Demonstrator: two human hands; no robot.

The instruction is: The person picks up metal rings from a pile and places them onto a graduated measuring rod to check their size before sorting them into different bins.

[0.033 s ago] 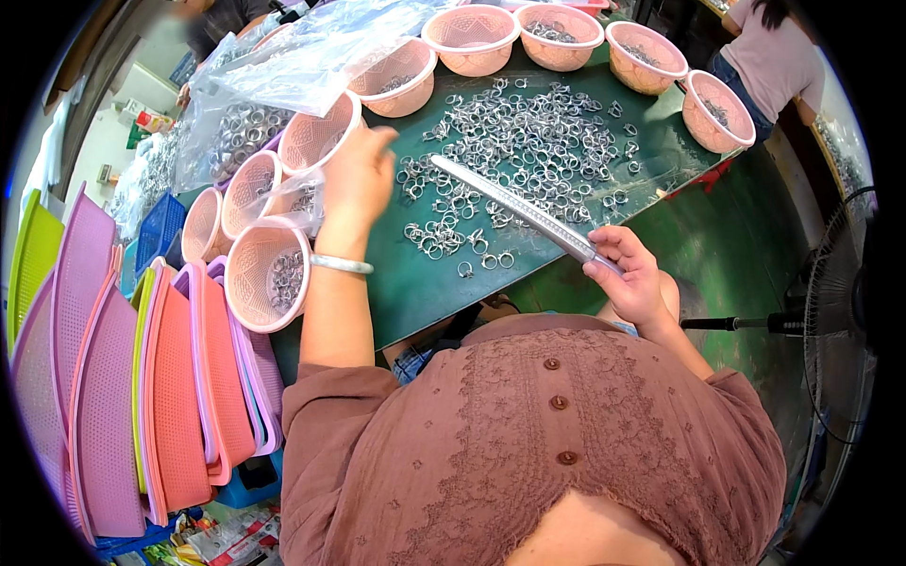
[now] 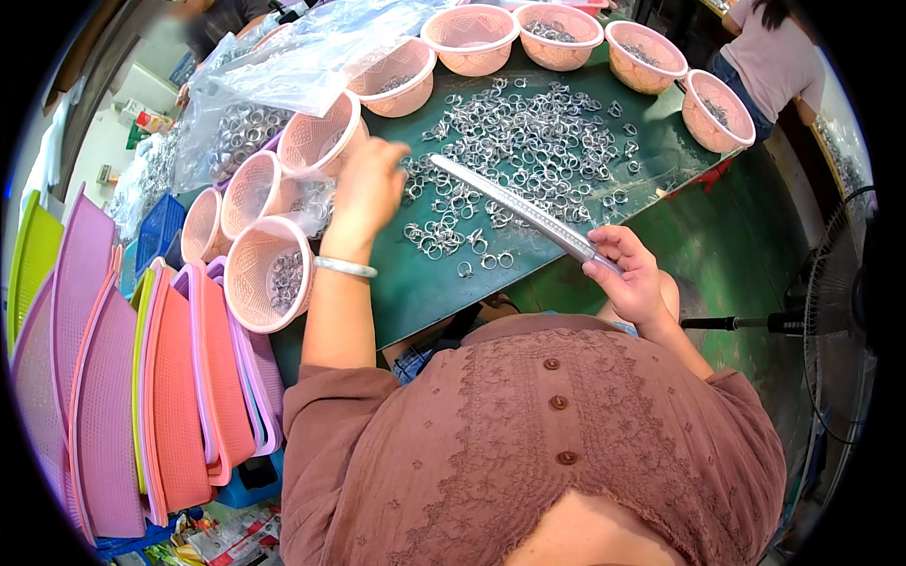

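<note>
My right hand (image 2: 632, 278) is closed round the thick end of a ring sizing stick (image 2: 514, 208), a long grey tapered rod with fine markings. The stick points up and to the left, over a spread of loose silver-coloured rings (image 2: 538, 141). My left hand (image 2: 371, 184) is in the air at the left side of the spread, beside a pink basket (image 2: 311, 141). Motion blurs its fingers, so whether they hold a ring is unclear. A pale bangle circles that wrist. Nearer me, a smaller group of rings (image 2: 439, 238) lies apart on the green table (image 2: 406, 292).
Pink baskets, several with rings inside, line the table's far and left sides, such as one basket (image 2: 269, 274) by my left forearm. Clear plastic bags (image 2: 274, 71) lie at the back left. Stacked colourful baskets (image 2: 170, 377) stand left, a fan (image 2: 835, 302) right. Another person (image 2: 774, 61) is behind.
My left hand has shifted a little to the right and down, away from the pink basket. My right hand and the ring sizing stick stay where they were.
</note>
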